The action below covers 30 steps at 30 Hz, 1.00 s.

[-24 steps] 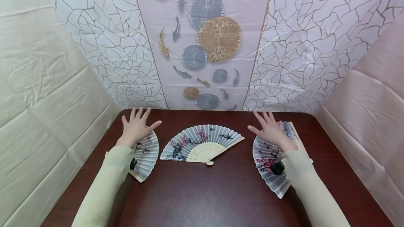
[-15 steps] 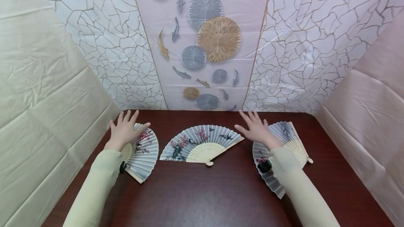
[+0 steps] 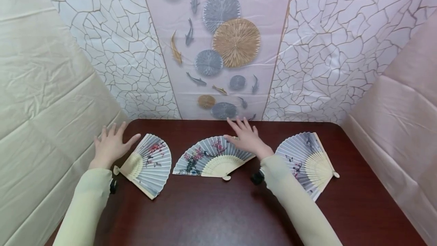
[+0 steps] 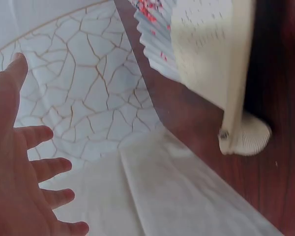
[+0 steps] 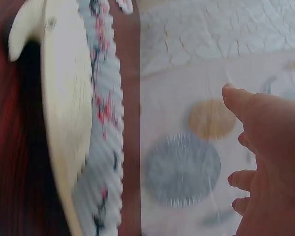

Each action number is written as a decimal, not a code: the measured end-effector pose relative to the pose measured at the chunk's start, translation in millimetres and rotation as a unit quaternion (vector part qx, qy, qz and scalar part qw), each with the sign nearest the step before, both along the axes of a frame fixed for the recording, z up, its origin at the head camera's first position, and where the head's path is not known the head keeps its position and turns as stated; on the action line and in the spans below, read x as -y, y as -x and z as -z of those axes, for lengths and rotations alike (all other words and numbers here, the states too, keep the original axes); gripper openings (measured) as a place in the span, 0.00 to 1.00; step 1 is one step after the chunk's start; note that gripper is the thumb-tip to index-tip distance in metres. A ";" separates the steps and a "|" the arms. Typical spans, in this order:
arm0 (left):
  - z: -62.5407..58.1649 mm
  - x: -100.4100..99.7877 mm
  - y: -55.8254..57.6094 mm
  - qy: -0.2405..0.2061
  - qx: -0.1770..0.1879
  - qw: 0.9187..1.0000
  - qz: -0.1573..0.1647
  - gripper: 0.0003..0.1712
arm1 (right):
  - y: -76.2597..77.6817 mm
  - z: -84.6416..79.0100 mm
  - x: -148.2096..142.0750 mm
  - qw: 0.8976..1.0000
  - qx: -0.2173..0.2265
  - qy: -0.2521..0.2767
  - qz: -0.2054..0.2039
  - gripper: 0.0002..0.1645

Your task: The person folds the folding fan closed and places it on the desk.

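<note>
Three spread folding fans with painted blossoms lie on the dark table. My left hand (image 3: 110,147) is raised at the table's left edge with fingers spread, holding nothing. The left fan (image 3: 150,166) is just right of it, its pale pivot end toward my wrist; the left wrist view shows that fan (image 4: 201,49) apart from the fingers. My right hand (image 3: 248,139), fingers also spread and holding nothing, hovers over the right end of the middle fan (image 3: 205,158), hiding part of it. My right sleeve covers part of the right fan (image 3: 307,158).
The brown table (image 3: 205,212) has rounded far corners. Behind it hangs a cloth backdrop (image 3: 222,86) with fish and round motifs. Pale cloth walls (image 3: 51,124) slope along the left and right sides. A small black device (image 3: 257,177) sits under my right wrist.
Both hands have moved left. My left hand has gone from above the left fan to beside it, and my right from the right fan to the middle one. The fans stay put.
</note>
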<state>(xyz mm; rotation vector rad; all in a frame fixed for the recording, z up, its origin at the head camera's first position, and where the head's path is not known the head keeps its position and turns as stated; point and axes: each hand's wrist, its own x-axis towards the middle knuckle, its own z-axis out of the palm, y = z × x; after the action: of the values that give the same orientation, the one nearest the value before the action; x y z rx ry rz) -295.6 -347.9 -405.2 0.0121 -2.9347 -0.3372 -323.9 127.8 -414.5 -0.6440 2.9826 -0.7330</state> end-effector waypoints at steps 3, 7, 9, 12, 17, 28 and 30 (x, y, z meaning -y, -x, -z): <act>-2.4 6.2 -3.8 -0.001 0.002 1.000 -0.007 0.56 | -1.3 -1.1 20.4 1.000 -0.002 -0.009 -0.017 0.44; -3.7 13.4 -8.6 -0.003 0.010 1.000 -0.011 0.56 | -4.4 -0.5 46.0 0.999 -0.004 -0.007 -0.034 0.44; -3.3 16.4 -10.5 -0.002 0.011 1.000 -0.012 0.56 | -7.1 1.9 59.1 0.999 -0.002 -0.001 -0.040 0.43; -1.2 19.6 -12.1 0.000 0.012 1.000 -0.013 0.56 | -14.4 7.6 78.6 0.998 0.005 0.019 -0.054 0.42; 9.1 22.1 -11.0 0.003 0.011 1.000 -0.017 0.56 | -28.7 21.6 106.7 0.995 0.015 0.036 -0.088 0.39; 29.2 28.8 -5.6 -0.016 0.046 0.998 -0.031 0.55 | -46.4 39.2 146.9 0.991 0.003 0.073 -0.113 0.30; 33.4 29.7 -4.1 -0.018 0.056 0.998 -0.032 0.55 | -49.2 42.2 153.9 0.991 -0.005 0.069 -0.117 0.27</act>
<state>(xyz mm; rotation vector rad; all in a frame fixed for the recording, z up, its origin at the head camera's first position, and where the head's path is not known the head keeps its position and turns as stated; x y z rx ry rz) -291.5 -377.5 -438.7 0.1340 -3.0310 -0.3915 -274.7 -26.1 -456.7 -0.9857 2.8135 -0.9245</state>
